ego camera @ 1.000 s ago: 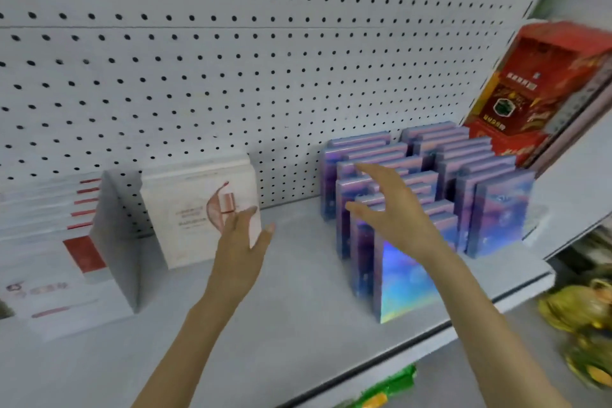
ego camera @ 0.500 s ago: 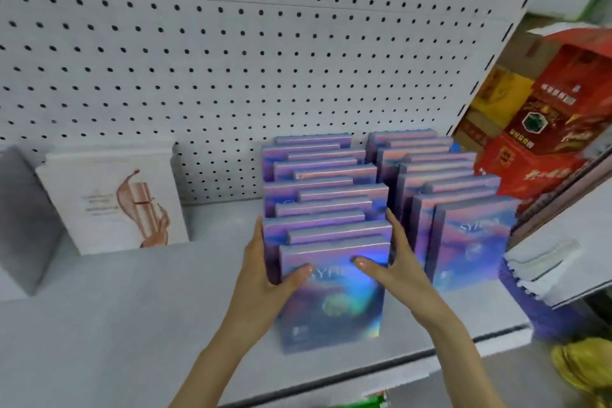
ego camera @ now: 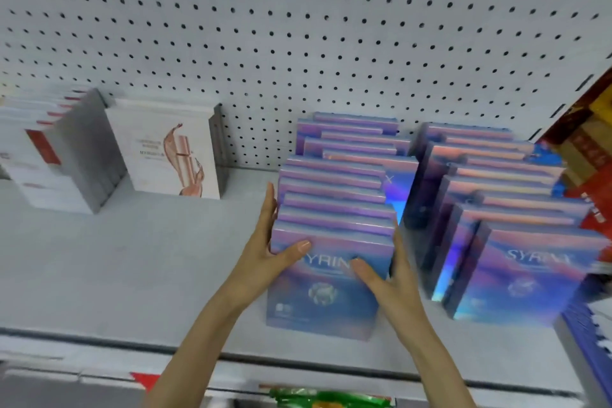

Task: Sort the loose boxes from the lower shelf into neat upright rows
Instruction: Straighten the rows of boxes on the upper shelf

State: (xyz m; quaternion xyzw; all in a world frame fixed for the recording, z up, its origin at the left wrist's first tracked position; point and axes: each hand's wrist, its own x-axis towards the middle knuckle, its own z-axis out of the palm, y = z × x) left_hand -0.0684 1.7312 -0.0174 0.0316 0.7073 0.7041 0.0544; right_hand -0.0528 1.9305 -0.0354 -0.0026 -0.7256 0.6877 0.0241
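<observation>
- Head view: a grey shelf [ego camera: 126,275] backed by a pegboard wall [ego camera: 298,26] carries all the goods.
- On its right half, purple holographic boxes stand upright in two rows running near to far: the left row [ego camera: 331,209] and the right row [ego camera: 503,195], with a gap between them.
- The far boxes of the left row sit a little to the right of its near ones.
- At the far left stand white boxes with red labels [ego camera: 36,156]; just right of them are white boxes with a pink design [ego camera: 172,152], upright against the wall.
- Red cartons [ego camera: 589,156] show at the right edge, and a green packet [ego camera: 331,399] below the shelf lip.
- The left hand [ego camera: 265,255] lies flat against the left side of the left row's near boxes, fingers straight, thumb on the front box [ego camera: 324,301].
- The right hand [ego camera: 387,278] presses the right side, thumb also on that front face; its fingers are mostly hidden in the gap.
- The hands are apart, the near boxes squeezed between them.
</observation>
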